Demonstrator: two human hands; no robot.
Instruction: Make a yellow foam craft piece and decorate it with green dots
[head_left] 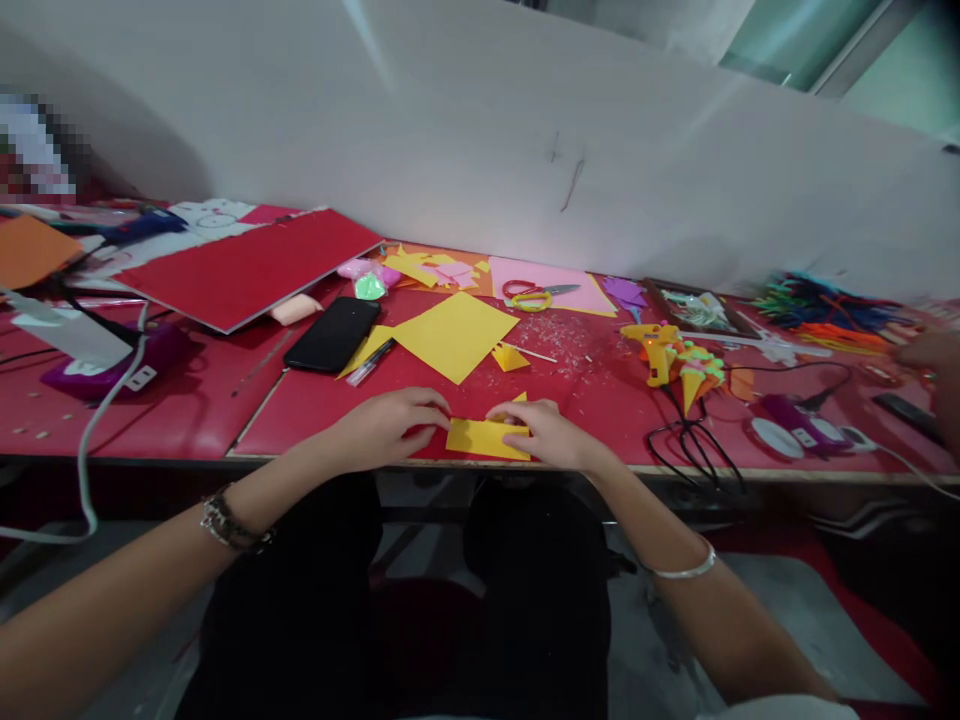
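A small folded piece of yellow paper [478, 440] lies at the front edge of the red table. My right hand [551, 432] grips its right part, fingers over the far edge and thumb on top. At the paper's left end is my left hand [394, 425], its fingers bent and thumb apart, the fingertips just by the corner. Beyond them lies a larger yellow sheet [457, 335], with a small folded yellow piece [510, 357] beside it. A pen [371, 362] and a black phone [332, 335] are to the left.
Scissors [538, 295] rest on pink paper at the back. Rightward are a yellow glue gun [651, 350], a small cone-shaped craft [699, 375], cables and pipe cleaners [825, 300]. A red board [255, 265] leans at left near a purple power strip [161, 355]. Another person's hand [930, 350] shows far right.
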